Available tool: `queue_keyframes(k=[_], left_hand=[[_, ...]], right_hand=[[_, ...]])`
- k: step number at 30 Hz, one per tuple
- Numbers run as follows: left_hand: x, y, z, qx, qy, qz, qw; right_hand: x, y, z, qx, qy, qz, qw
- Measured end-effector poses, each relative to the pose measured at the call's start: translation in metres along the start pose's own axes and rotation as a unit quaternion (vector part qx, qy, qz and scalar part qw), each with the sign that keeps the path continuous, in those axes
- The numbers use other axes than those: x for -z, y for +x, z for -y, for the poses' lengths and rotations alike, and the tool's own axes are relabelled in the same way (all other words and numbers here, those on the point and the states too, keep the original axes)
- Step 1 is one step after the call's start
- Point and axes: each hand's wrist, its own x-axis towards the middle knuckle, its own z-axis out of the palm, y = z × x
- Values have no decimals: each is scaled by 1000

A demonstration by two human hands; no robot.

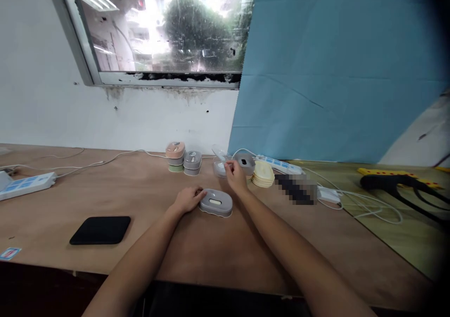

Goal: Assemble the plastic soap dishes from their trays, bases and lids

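Landmark: the grey oval box (215, 202) on the bench (207, 251), ahead of the person and between the two forearms.

Left grip: left hand (188, 200) at the left end of the oval box, thumb laid on its rim, fingers bent around the far corner. Contact is visible; cannot tell whether the grip is closed on the box or only steadying it.

Right grip: right hand (235, 172) beyond the oval box and slightly to its right. Thumb and forefinger brought close together at a pale strip (218, 154) over the clear tub (219, 169). Strip too small to tell whether it is pinched or merely touched.

Pose: left forearm slants in from the near left, wrist low beside the oval box. Right forearm comes from the near right, passes along the box's right side and reaches farther out; back of the hand upward.

Edges and room: bench front edge lies on the person's side of the oval box, with a stretch of wood between. Black flat object (101, 230) well to the box's left. Beyond the box, leftward: peach-topped stack (175, 155) and grey stack (192, 162), near the wall (147, 120). Beyond it, rightward: grey tub (245, 163) just beside the right hand, then cream stack (263, 174).
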Motion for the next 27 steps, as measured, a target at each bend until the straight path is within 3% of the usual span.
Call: queue_keyframes(k=[7,12,17,22,27], left_hand=[[2,-4,-8,-52,-64,-142,986],[7,-12,-19,-114,-73,-205,969],[4,-14,-24,-98,-127,-212,964],[-2,-8,-23,-43,-212,-181,959],[-1,-4,-17,7,-234,-137,962]], right_hand=[[35,-70,12,49,55,42,996],[51,-81,16,80,19,62,995],[54,-73,16,58,25,23,998],[47,-70,6,13,93,41,995],[43,-68,3,-30,111,67,991]])
